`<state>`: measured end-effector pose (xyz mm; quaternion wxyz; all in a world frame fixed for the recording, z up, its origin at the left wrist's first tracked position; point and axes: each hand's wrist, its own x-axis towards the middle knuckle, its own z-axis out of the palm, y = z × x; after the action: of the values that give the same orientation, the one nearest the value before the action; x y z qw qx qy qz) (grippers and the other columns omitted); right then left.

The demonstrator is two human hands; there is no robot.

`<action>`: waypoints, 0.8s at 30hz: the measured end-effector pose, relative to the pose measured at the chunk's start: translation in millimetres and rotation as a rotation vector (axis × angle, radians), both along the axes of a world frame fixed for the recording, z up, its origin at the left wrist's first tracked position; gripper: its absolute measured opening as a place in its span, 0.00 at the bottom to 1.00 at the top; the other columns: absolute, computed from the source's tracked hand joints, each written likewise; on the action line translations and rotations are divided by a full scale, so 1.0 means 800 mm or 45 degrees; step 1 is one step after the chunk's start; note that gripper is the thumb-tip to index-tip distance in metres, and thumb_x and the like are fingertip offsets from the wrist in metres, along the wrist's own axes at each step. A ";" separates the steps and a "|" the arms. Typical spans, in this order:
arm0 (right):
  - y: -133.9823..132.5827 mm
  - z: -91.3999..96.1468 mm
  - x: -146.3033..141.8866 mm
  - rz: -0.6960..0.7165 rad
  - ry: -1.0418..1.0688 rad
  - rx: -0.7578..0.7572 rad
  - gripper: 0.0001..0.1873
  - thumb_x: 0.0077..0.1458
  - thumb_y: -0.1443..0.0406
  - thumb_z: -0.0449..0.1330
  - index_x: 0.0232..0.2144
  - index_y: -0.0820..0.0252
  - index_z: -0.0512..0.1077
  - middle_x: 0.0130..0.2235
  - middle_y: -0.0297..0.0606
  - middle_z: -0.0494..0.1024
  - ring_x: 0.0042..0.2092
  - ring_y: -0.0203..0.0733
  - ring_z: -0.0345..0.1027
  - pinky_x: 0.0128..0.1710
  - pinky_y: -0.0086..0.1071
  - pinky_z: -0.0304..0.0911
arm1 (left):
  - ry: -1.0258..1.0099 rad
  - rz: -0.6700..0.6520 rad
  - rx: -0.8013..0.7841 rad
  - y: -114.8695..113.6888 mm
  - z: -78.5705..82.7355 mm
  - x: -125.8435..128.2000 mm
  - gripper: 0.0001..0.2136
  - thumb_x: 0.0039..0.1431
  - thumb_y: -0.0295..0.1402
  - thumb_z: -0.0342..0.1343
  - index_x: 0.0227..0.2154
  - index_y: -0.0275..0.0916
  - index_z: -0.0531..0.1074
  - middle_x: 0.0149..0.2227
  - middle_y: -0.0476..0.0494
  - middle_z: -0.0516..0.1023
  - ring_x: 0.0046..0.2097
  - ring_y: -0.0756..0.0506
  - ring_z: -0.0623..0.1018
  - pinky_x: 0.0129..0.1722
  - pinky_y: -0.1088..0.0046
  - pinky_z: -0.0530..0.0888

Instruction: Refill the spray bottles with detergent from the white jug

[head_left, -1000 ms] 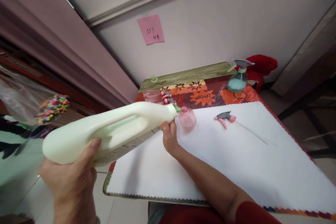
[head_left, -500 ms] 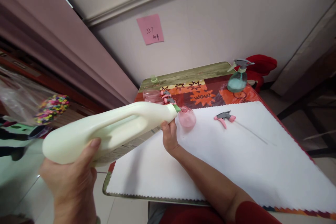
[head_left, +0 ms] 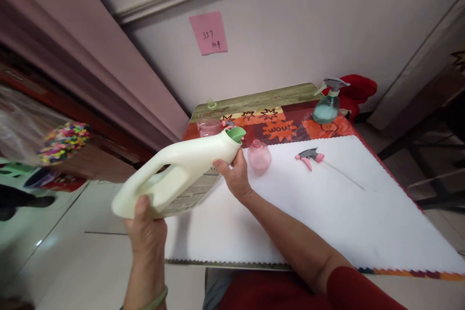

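Observation:
A large pale cream jug (head_left: 189,150) with a green pouring spout (head_left: 236,134) is tilted in the air over the table, between both my hands. My left hand (head_left: 147,223) grips its base, thumb on the near side. Near the neck, my right hand (head_left: 235,174) is closed around the jug. The spout's mouth faces up and right, apart from the open pink bottle (head_left: 259,157), which stands upright on the white mat. To the bottle's right lies a grey-and-pink spray head (head_left: 310,156) with a long thin tube. What is inside the jug is hidden.
A white mat (head_left: 308,218) covers most of the table. At the back right stands a teal spray bottle (head_left: 327,106) holding pale liquid. Another pink bottle (head_left: 209,127) lies at the back left, near a small green cap (head_left: 211,104). A pink note (head_left: 208,33) hangs on the wall.
The jug's base has swung down and right, and its mouth has come up and away from the pink bottle, less tilted than before. Both hands moved with it.

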<state>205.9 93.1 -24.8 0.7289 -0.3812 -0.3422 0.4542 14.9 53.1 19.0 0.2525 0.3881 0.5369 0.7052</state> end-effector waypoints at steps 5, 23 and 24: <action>0.016 0.040 0.002 0.208 -0.220 0.108 0.34 0.38 0.51 0.76 0.46 0.57 0.73 0.45 0.40 0.82 0.44 0.47 0.74 0.45 0.39 0.71 | -0.298 -0.171 -0.191 0.004 -0.063 -0.030 0.26 0.44 0.42 0.71 0.47 0.39 0.77 0.49 0.40 0.83 0.55 0.37 0.78 0.59 0.57 0.73; -0.010 0.044 -0.023 0.095 -0.830 0.417 0.46 0.46 0.49 0.72 0.63 0.56 0.64 0.64 0.50 0.70 0.65 0.57 0.63 0.66 0.51 0.56 | 0.332 -0.196 -0.282 -0.056 -0.103 0.001 0.14 0.53 0.44 0.64 0.36 0.40 0.73 0.32 0.47 0.77 0.35 0.45 0.77 0.40 0.68 0.74; -0.023 0.038 -0.002 0.046 -0.852 0.431 0.41 0.51 0.50 0.70 0.63 0.56 0.65 0.63 0.49 0.71 0.64 0.54 0.65 0.65 0.49 0.59 | 0.374 -0.292 -0.284 -0.060 -0.101 0.008 0.13 0.54 0.44 0.64 0.35 0.40 0.74 0.30 0.47 0.77 0.34 0.45 0.78 0.39 0.68 0.75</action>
<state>204.2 75.0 5.9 0.6213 -0.3765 -0.6384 0.2545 21.7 5.1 -61.7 0.2916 0.5150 0.5951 0.5438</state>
